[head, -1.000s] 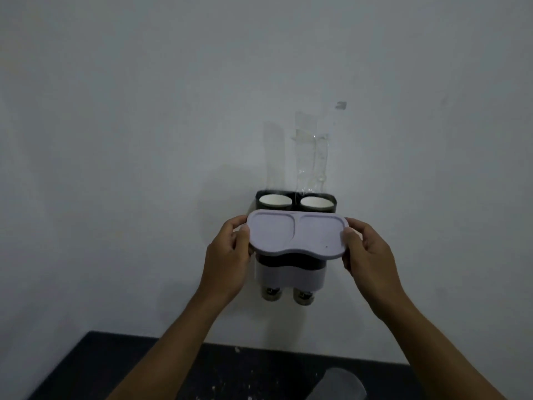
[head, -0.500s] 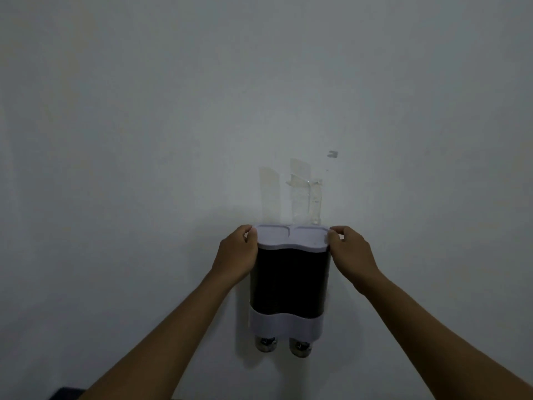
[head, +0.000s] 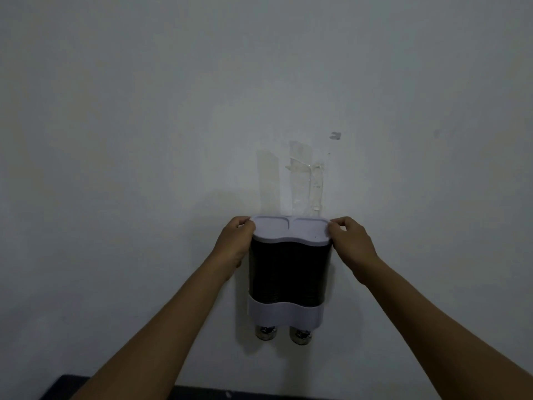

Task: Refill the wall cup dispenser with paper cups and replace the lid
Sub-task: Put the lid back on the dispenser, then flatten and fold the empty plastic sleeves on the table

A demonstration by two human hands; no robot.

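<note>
1. The lid sits on top of the dark wall dispenser, mounted on the wall.
2. The left hand pinches the lid's left end.
3. The right hand pinches its right end.
4. Two cup bottoms show below; tape strips stick above.

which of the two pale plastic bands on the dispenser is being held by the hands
The upper one, the pale lilac double-lobed lid capping the dark wall dispenser, held at both ends. The lower wavy band above the two cup bottoms is untouched.
</note>
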